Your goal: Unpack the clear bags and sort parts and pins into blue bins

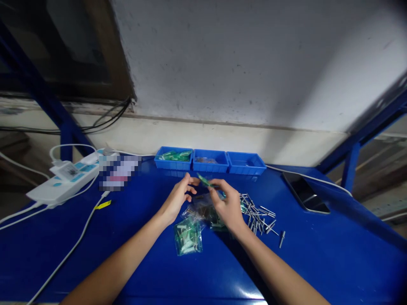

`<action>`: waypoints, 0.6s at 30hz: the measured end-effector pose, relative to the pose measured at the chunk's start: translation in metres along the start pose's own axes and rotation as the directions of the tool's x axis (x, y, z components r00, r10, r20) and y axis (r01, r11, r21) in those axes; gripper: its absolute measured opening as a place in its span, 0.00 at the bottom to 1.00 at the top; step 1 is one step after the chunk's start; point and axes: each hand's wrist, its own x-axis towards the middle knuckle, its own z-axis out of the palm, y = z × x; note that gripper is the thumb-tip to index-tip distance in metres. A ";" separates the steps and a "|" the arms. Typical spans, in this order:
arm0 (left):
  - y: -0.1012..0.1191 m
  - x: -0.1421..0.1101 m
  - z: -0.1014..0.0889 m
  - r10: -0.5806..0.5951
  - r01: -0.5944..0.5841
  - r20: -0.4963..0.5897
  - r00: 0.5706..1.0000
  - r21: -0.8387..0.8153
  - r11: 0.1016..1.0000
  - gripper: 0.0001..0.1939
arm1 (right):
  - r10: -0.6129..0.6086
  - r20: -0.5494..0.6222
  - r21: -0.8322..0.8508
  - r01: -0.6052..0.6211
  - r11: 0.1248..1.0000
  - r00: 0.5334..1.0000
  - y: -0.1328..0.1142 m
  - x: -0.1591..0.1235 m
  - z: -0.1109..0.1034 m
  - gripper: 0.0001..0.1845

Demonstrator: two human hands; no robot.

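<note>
While the right hand (227, 203) pinches a small green packet (204, 180) above the blue table (152, 262), the left hand (178, 197) is partly open, fingers curled near it. Left-hand contact with the packet: cannot tell.

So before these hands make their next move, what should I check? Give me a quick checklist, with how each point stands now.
1. Right hand grips the raised green packet: ok.
2. Left hand is free to help: ok, fingers spread beside it.
3. Raised packet's contents are right: cannot tell, too small and blurred.
4. Metal pins are all in one heap: not ok, one lies apart at the right.
5. Phone is away from the pins: ok.
</note>
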 end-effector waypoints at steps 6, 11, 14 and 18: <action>0.000 0.002 -0.004 0.024 -0.027 -0.039 0.999 -0.098 0.995 0.12 | -0.289 0.126 -0.219 0.311 0.925 0.949 -0.004 -0.005 0.002 0.16; 0.002 -0.004 -0.005 0.480 -0.434 -0.019 0.877 0.396 0.809 0.09 | 0.012 0.094 -0.039 -0.009 0.999 0.995 -0.004 -0.001 0.002 0.12; 0.001 -0.010 -0.003 0.651 -0.629 0.210 0.730 0.580 0.518 0.10 | 0.261 0.158 0.300 -0.298 0.906 0.952 -0.003 0.002 0.002 0.14; -0.002 -0.015 0.002 0.563 -0.635 0.324 0.760 0.552 0.540 0.14 | 0.368 0.095 0.374 -0.376 0.848 0.925 0.000 0.005 0.002 0.15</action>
